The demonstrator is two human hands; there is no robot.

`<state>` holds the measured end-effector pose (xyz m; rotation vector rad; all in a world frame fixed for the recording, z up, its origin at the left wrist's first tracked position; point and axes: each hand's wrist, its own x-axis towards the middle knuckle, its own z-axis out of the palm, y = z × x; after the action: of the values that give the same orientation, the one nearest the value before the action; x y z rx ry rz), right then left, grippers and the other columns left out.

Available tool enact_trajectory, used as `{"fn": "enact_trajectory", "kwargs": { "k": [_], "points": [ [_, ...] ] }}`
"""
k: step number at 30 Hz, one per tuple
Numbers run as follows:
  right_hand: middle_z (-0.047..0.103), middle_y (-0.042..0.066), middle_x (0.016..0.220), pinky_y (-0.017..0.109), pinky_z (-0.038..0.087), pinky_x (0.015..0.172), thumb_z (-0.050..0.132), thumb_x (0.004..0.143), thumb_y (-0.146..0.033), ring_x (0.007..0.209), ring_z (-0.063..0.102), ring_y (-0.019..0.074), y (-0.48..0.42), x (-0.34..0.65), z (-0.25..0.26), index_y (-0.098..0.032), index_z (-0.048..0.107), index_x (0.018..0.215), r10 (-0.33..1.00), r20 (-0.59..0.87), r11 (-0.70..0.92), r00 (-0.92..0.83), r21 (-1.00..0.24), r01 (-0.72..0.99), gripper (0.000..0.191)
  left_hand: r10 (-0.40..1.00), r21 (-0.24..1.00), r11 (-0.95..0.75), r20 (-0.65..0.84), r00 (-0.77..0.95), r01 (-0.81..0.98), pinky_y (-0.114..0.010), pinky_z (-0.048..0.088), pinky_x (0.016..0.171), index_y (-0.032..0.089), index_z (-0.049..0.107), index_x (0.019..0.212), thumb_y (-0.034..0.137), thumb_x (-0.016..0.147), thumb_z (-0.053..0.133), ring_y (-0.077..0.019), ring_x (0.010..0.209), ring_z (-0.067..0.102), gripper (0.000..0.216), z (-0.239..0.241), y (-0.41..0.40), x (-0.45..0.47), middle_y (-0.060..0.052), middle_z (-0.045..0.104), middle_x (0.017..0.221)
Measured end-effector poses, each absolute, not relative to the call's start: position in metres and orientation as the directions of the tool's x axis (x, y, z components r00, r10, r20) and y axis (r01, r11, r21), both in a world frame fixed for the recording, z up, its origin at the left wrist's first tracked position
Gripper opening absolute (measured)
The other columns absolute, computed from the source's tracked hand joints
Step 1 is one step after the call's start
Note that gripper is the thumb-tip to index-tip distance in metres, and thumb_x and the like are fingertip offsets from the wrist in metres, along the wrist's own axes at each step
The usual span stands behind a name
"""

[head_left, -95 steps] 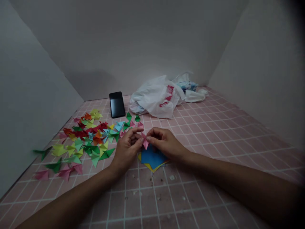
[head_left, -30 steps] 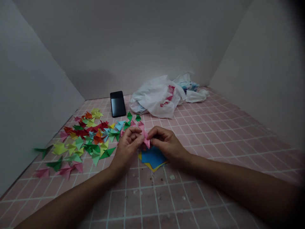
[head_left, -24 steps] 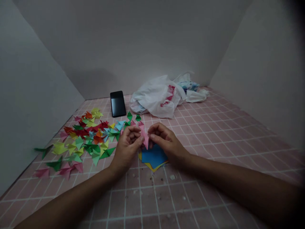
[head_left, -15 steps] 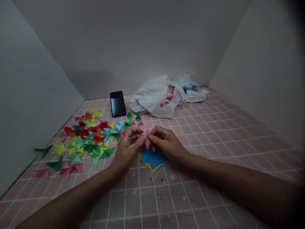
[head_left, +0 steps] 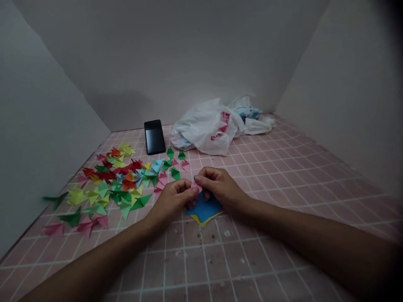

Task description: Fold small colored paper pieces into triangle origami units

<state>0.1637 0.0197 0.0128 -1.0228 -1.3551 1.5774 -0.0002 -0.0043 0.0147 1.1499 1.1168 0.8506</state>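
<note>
My left hand (head_left: 171, 200) and my right hand (head_left: 217, 185) meet over the pink tiled floor, and both pinch a small folded pink paper piece (head_left: 196, 186) between thumb and fingers. Only a small bit of the pink piece shows between the fingertips. Just below the hands lies a small stack of square paper sheets (head_left: 204, 209), blue on top with yellow under it. To the left of my left hand spreads a scatter of several folded paper triangles (head_left: 116, 180) in green, red, yellow, pink, orange and light blue.
A black phone (head_left: 154, 136) leans near the back wall. A crumpled white plastic bag (head_left: 208, 128) lies to its right, with more bags (head_left: 252, 119) behind it. Grey walls close in on the left, back and right. Crumbs dot the near tiles.
The hands have lowered toward the stack and the pink piece, upright and pointed before, is now pressed smaller between the fingertips. A green triangle and pink pieces behind my left hand have come into view.
</note>
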Motion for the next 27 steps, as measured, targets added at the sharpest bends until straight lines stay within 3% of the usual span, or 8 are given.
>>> {"fn": "enact_trajectory", "kwargs": {
  "k": [5,14,27],
  "points": [
    [0.052,-0.004,0.048,0.023,0.033,0.046,0.064,0.084,-0.041,0.044,0.043,0.0096,0.021,0.167,0.017,-0.020,0.053,0.061,0.959,-0.026,-0.021,-0.283,-1.000,0.020,0.033,0.945,0.975,0.221,-0.212,0.250,-0.006,-0.021,0.038,0.047,0.017,0.057,0.071,0.044,0.075,0.075,-0.0086,0.046,0.050,0.033,0.007,-0.001,-0.003,0.003,0.060,0.060],
    [0.047,-0.004,0.046,0.024,0.030,0.043,0.063,0.086,-0.041,0.042,0.041,0.0099,0.025,0.169,0.014,-0.021,0.050,0.058,0.975,0.018,0.036,-0.223,-0.996,0.077,0.037,0.972,0.985,0.174,-0.175,0.155,0.017,-0.020,0.033,0.048,0.018,0.055,0.068,0.044,0.076,0.073,-0.0080,0.048,0.043,0.033,0.011,0.001,-0.004,0.005,0.051,0.056],
    [0.052,-0.006,0.051,0.022,0.033,0.042,0.072,0.078,-0.043,0.040,0.043,0.0073,0.029,0.167,0.015,-0.019,0.054,0.064,0.951,-0.068,-0.108,-0.302,-0.987,-0.117,0.033,0.999,0.997,0.034,-0.036,-0.018,-0.073,-0.020,0.038,0.056,0.016,0.059,0.072,0.038,0.081,0.071,-0.0080,0.057,0.047,0.027,0.014,0.010,-0.013,0.004,0.055,0.065]
  ]
}}
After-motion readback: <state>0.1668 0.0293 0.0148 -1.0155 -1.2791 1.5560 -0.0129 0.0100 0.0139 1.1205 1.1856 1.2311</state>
